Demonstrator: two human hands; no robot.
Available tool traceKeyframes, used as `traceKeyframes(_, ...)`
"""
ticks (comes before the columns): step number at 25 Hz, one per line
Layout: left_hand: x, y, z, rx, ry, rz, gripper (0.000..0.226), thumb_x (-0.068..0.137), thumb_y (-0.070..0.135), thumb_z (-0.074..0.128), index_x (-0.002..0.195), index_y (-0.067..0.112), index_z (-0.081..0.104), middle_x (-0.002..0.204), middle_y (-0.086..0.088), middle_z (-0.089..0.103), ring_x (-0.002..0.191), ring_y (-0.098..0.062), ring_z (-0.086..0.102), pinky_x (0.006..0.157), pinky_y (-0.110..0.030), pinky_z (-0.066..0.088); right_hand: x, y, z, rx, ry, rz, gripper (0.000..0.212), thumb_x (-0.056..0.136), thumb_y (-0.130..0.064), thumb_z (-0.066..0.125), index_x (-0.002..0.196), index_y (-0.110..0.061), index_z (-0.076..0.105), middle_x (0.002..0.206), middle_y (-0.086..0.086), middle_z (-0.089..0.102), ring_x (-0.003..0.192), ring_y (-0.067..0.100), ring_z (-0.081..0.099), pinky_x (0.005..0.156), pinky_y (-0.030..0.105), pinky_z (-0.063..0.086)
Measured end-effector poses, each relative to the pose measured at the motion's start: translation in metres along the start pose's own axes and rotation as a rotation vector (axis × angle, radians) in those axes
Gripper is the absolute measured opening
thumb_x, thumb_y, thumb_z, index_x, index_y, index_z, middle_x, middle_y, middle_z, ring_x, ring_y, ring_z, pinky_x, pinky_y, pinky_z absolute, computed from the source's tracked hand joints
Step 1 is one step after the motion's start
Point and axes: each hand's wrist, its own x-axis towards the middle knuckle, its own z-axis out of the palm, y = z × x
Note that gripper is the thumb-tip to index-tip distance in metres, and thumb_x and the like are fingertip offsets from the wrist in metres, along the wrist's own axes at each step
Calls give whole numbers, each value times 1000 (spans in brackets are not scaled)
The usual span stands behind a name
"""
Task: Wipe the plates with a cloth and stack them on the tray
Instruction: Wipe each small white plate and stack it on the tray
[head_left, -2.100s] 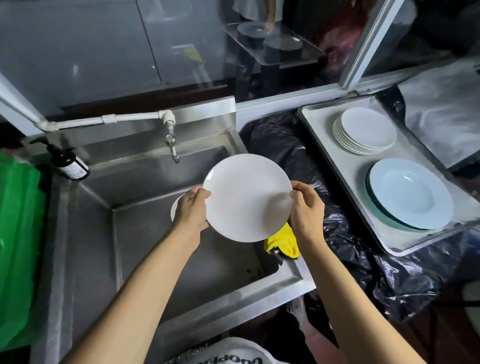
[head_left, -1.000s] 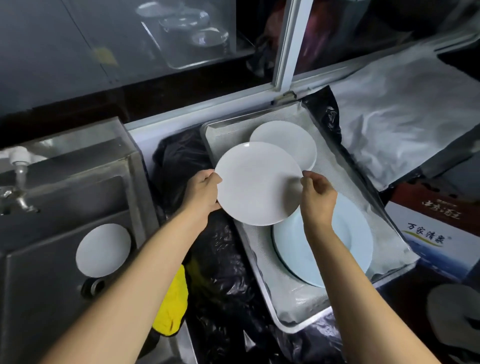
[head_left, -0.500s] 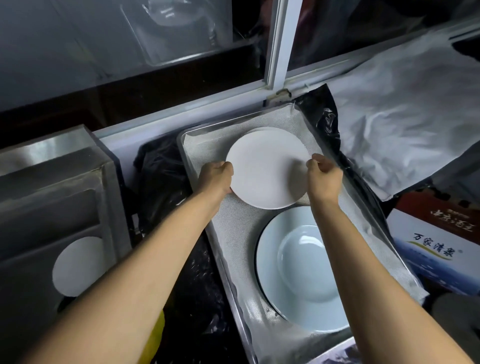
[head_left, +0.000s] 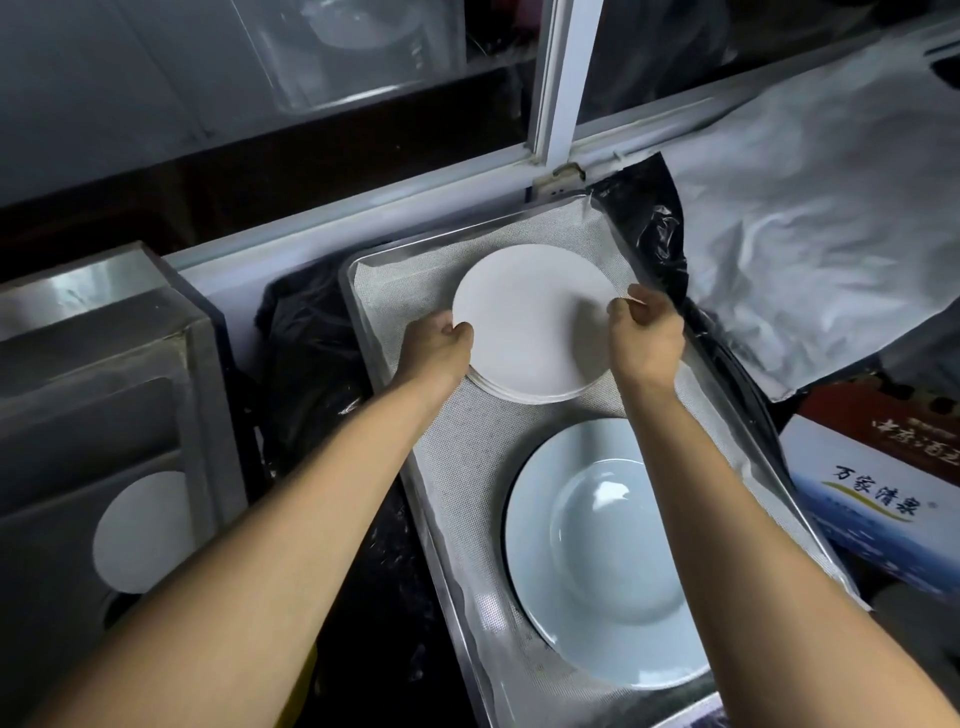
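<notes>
A metal tray (head_left: 447, 566) sits on the counter, lined with a pale mesh mat (head_left: 457, 467). At its far end stands a stack of white plates (head_left: 519, 397), their rims showing as thin layered edges along the near side. The top white plate (head_left: 535, 322) lies flat on this stack, and both hands are on it. The left hand (head_left: 439, 345) grips its left rim, thumb over the edge and the other fingers curled beneath. The right hand (head_left: 644, 338) is at the right rim, thumb and forefinger drawn together and pinching the edge, the remaining fingers curled in loosely.

At the near end of the same tray lies a pale blue deep plate (head_left: 602, 561), right way up, with a broad rim and a sunken centre that catches a highlight. It rests on a darker plate, of which only a thin rim (head_left: 505, 519) shows along the left side. The blue plate and the white stack are close but apart, with a strip of mat between them.

To the left is a steel sink (head_left: 104, 395); one more white plate (head_left: 140, 530) lies in its basin. A black plastic sheet (head_left: 311, 364) fills the space between sink and tray. To the right of the tray are a crumpled white sheet (head_left: 805, 208) and a printed cardboard box (head_left: 878, 493).
</notes>
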Motion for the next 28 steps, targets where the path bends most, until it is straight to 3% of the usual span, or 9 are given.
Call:
traceKeyframes(4,-1,-1,-1,57,-1,22,59,62,41,46,100,-1,62,96,-25,65,79,-17,56,82,-59,55,-12,3,3,-135,7,-149,50,83,-31,50,126,-10,65,123,10,70,113,37,62,103,43,46)
traceKeyframes(7,-14,7,-6,122,10,79,36,83,26,54,113,10,66,109,-18,63,88,-24,63,83,-49,59,-24,1,7,-212,-4,-258,42,87,-21,54,126,-13,66,124,14,67,112,39,58,103,43,43)
traceKeyframes(10,-33,8,-14,150,14,181,31,88,20,54,118,22,64,117,-9,58,92,-24,62,84,-39,56,-43,-4,10,-133,-75,-316,42,85,-23,50,122,-16,67,121,10,68,109,33,62,98,48,48)
traceKeyframes(16,-68,6,-43,139,30,222,27,95,10,54,119,17,66,115,2,64,83,-10,57,71,-22,45,-94,-19,23,-49,-178,-375,39,85,-22,47,118,-17,69,119,0,69,103,20,67,93,43,52)
traceKeyframes(22,-104,-9,-92,114,92,221,29,94,8,54,115,21,69,115,8,67,97,-11,62,82,-13,46,-143,-37,43,-17,-260,-425,32,91,-12,50,117,-17,69,115,-1,70,96,15,66,89,33,52)
traceKeyframes(28,-142,-38,-147,38,200,209,29,93,5,53,107,26,68,109,5,70,96,-17,65,81,-25,50,-210,-50,77,54,-373,-494,28,92,-6,54,113,-15,70,109,-2,70,88,4,64,85,22,51)
